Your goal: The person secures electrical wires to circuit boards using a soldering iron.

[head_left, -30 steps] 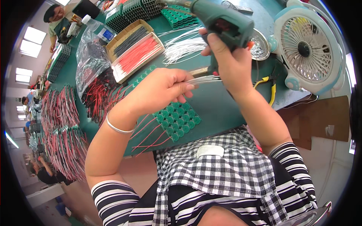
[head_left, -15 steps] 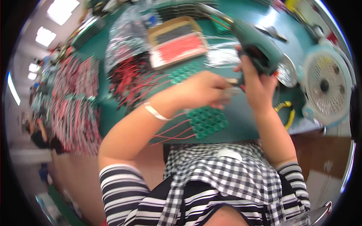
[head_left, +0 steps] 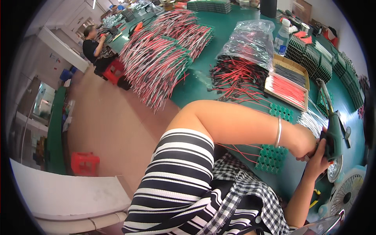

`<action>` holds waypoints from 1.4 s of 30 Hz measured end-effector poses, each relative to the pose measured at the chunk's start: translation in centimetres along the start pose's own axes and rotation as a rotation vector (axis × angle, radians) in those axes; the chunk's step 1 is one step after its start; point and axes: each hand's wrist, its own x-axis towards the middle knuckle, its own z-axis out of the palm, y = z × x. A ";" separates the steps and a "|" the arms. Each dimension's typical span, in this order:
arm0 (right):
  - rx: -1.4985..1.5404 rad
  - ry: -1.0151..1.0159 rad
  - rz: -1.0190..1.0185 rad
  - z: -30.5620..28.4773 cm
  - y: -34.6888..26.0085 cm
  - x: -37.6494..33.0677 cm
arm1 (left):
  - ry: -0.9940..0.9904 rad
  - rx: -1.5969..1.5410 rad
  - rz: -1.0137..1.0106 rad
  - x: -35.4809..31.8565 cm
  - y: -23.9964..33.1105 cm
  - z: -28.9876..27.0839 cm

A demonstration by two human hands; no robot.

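Note:
On the right, my right hand [head_left: 315, 166] is closed around the dark grip of a green heat gun [head_left: 334, 133], its metal nozzle angled away from me. My left hand [head_left: 304, 141] is closed right beside it, fingers bent inward; whatever they pinch is hidden. Under and around my left forearm lie green circuit board panels: one panel [head_left: 281, 112] beyond the wrist and another panel [head_left: 271, 159] on the near side, with red wires trailing left. Past the hands sits a bundle of white wires [head_left: 312, 120].
A cardboard box [head_left: 288, 100] holds red and black tubing pieces. Red and black wires [head_left: 239, 74] lie partly under clear plastic. A wired-board pile [head_left: 156, 66], bottle [head_left: 281, 38], fan [head_left: 345, 196], and yellow-handled tool [head_left: 315, 199] surround me. A person [head_left: 94, 47] sits far left.
The view has swung left, so the hands and bench appear farther right and more floor shows. My hands remain together beside the heat gun.

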 end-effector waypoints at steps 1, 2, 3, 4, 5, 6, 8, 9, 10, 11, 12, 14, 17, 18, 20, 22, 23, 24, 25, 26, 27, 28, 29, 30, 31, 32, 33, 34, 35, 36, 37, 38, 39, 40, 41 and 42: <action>0.006 0.010 0.020 -0.2 0.0 0.2 | 0.079 0.114 -0.026 -0.4 0.3 -0.1; 0.012 0.004 0.016 -0.4 0.1 0.4 | 0.084 0.118 -0.032 -0.2 -0.1 0.0; 0.002 -0.003 0.015 -0.5 0.3 0.6 | 0.067 0.020 -0.031 0.2 -0.9 0.3; -0.008 -0.009 0.014 -0.5 0.3 0.7 | 0.050 -0.080 -0.030 0.5 -1.5 0.5; -0.012 -0.012 0.005 -0.3 0.3 0.8 | 0.054 -0.075 -0.040 0.6 -2.0 0.9; -0.012 -0.011 0.005 -0.2 0.3 0.9 | 0.032 -0.164 -0.065 0.8 -2.2 1.1; -0.077 -0.014 -0.008 -0.2 0.4 0.9 | 0.008 -0.254 -0.092 1.1 -2.5 1.3; -0.075 -0.016 -0.006 -0.1 0.4 0.9 | 0.006 -0.173 -0.052 1.1 -2.2 1.1; -0.043 -0.018 0.014 0.0 0.4 0.8 | 0.003 -0.092 -0.012 1.0 -2.1 1.1; -0.011 -0.021 0.035 0.1 0.4 0.7 | 0.003 -0.094 -0.015 1.0 -2.2 1.2; -0.010 -0.023 0.035 0.2 0.4 0.7 | 0.036 -0.075 0.005 1.1 -2.3 1.2; 0.025 -0.029 0.030 0.3 0.5 0.8 | 0.070 -0.056 0.024 1.3 -2.8 1.6; -0.011 -0.034 0.011 0.3 0.5 1.1 | 0.138 -0.236 -0.011 1.4 -3.2 2.0; -0.011 -0.033 0.010 0.4 0.5 1.2 | 0.135 -0.276 -0.089 1.3 -2.8 1.7; 0.014 -0.013 -0.068 0.7 0.6 1.5 | 0.132 -0.314 -0.166 1.0 -2.5 1.5; 0.003 -0.010 -0.065 0.6 0.9 1.6 | 0.184 -0.130 -0.063 0.7 -2.5 1.6; -0.009 -0.004 -0.060 0.6 0.9 1.7 | 0.186 -0.129 -0.064 0.6 -2.3 1.7; -0.008 -0.006 -0.059 0.7 0.9 1.6 | 0.228 -0.042 -0.034 0.5 -2.2 1.8; 0.018 -0.014 -0.038 0.7 0.8 1.4 | 0.269 0.045 -0.005 0.4 -2.1 2.0; 0.043 -0.021 -0.016 0.8 0.8 1.3 | 0.270 0.044 -0.007 0.3 -2.0 2.0; 0.045 -0.022 -0.017 0.7 0.9 1.4 | 0.270 0.044 -0.010 0.1 -1.9 1.7; 0.043 -0.027 -0.038 0.6 1.1 1.4 | 0.271 0.044 -0.013 0.0 -1.7 1.5; 0.042 -0.032 -0.059 0.5 1.2 1.4 | 0.271 0.046 -0.014 -0.3 -1.4 1.3; 0.044 -0.035 -0.060 0.4 1.0 1.4 | 0.290 0.061 -0.026 -0.7 -1.1 1.2; 0.066 -0.064 -0.014 0.1 0.6 1.3 | 0.309 0.077 -0.039 -0.9 -0.9 1.1; 0.087 -0.092 0.033 0.0 0.3 1.3 | 0.311 0.079 -0.041 -0.9 -0.8 1.1; 0.086 -0.090 0.032 0.3 0.4 1.2 | 0.292 0.097 -0.025 -0.6 -0.7 1.1; 0.067 -0.041 -0.053 0.9 0.6 1.2 | 0.273 0.116 -0.008 -0.4 -0.6 1.2; 0.048 0.008 -0.138 1.3 0.5 1.1 | 0.272 0.117 -0.007 -0.3 -0.6 1.4; 0.051 0.005 -0.139 1.4 0.2 0.9 | 0.296 0.134 0.002 -0.3 -0.7 1.6; 0.114 -0.060 -0.064 1.4 -0.2 0.6 | 0.319 0.151 0.010 -0.4 -0.8 1.8; 0.176 -0.125 0.012 1.5 -0.5 0.3 | 0.323 0.153 0.007 -0.5 -0.8 1.8; 0.174 -0.120 0.012 1.5 -0.6 0.3 | 0.337 0.163 0.027 -0.6 -0.7 1.7; 0.202 -0.118 0.025 1.6 -0.7 0.3 | 0.352 0.172 0.046 -0.7 -0.6 1.5; 0.231 -0.117 0.039 1.6 -0.7 0.3 | 0.350 0.172 0.050 -0.8 -0.6 1.3; 0.235 -0.120 0.035 1.6 -0.5 0.3 | 0.360 0.174 0.031 -1.2 -0.1 0.9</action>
